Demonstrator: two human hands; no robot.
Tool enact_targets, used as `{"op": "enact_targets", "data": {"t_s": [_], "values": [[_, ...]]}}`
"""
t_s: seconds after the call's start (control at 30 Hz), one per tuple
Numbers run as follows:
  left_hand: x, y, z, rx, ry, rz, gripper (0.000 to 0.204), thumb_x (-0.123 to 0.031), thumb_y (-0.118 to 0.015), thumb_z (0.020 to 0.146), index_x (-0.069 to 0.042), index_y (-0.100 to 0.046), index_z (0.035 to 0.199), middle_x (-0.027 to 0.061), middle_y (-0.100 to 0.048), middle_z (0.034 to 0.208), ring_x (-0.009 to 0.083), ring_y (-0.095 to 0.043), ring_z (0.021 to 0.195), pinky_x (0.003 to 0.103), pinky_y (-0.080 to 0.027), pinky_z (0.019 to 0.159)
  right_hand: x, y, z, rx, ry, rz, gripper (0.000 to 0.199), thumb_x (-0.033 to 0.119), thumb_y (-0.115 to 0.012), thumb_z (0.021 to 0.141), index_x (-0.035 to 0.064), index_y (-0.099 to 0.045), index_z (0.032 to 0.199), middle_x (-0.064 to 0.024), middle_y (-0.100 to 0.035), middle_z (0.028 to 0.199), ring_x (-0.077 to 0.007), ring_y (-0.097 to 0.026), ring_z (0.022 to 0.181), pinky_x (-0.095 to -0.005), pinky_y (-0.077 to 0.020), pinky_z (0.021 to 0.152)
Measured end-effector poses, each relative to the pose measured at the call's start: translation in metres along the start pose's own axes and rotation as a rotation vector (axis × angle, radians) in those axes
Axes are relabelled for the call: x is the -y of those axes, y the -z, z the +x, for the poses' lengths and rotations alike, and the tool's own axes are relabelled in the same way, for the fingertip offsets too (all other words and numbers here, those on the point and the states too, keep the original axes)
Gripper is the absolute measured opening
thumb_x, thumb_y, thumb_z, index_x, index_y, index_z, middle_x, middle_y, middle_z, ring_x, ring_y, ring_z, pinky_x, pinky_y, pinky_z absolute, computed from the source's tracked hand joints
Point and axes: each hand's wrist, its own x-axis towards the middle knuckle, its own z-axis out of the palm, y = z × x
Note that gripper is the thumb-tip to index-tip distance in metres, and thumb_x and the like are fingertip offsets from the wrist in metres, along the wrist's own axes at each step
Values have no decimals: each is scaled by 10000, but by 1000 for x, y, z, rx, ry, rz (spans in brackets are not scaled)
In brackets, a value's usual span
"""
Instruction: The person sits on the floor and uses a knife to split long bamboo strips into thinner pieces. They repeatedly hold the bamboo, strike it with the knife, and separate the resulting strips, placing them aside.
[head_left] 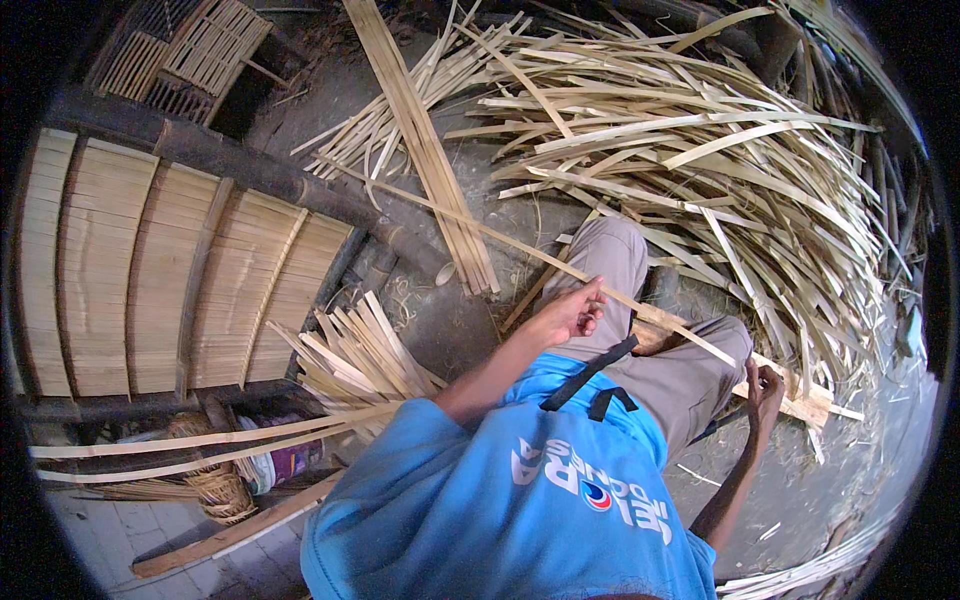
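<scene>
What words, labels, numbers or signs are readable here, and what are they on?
Blue shirt: two lines of large white lettering, upside down in this view, plus a round red, white and blue emblem; I won't copy the wording.
Purple item at left: any print is too small and blurred to read.
Long pale strip crossing the lap: none visible.

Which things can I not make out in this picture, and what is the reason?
In the head view:
- Right hand: whatever its fingers grip is too small and dark to tell.
- Wooden piece: its full outline is hidden by the right trouser leg.
- Fanned strips at left: near ends hidden behind the blue shirt.
- Pale strips at lower right: cut off at the picture's rim.
</scene>
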Motion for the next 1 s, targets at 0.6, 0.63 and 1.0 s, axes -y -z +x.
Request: {"op": "enact_targets", "data": {"t_s": [0.6, 0.63, 1.0], "values": [[-94, -148, -97, 303, -997, 413, 330, -306, -518, 1046, -29, -560, 1221, 49, -646, 901, 90, -635, 728, 240, -527, 643, -43, 44, -6, -291, -107, 687, 444, 421, -617, 981, 59, -581, 726, 3, -474, 692, -109, -446, 655, -274, -372, 641], [-109, -138, -93, 368, -923, 333, 354, -306, -512, 1047, -29, -527, 1267, 51, -661, 886, 94, -642, 732, 232, -529, 640, -28, 35, -11, -271, 13, 686, 395, 373, -606, 990, 37, -595, 783, -7, -508, 749, -120, -483, 716, -276, -407, 694], [-31, 6, -37, 490, -780, 375, 827, -381, -784, 853, -89, -319, 1471, 88, -538, 1315, 193, -568, 1161, 346, -499, 968, 377, -138, 16, 405, 302, 846, 243, 191, -619, 985, -41, -690, 992, -81, -679, 859, -114, -625, 735, -268, -502, 612]]}}
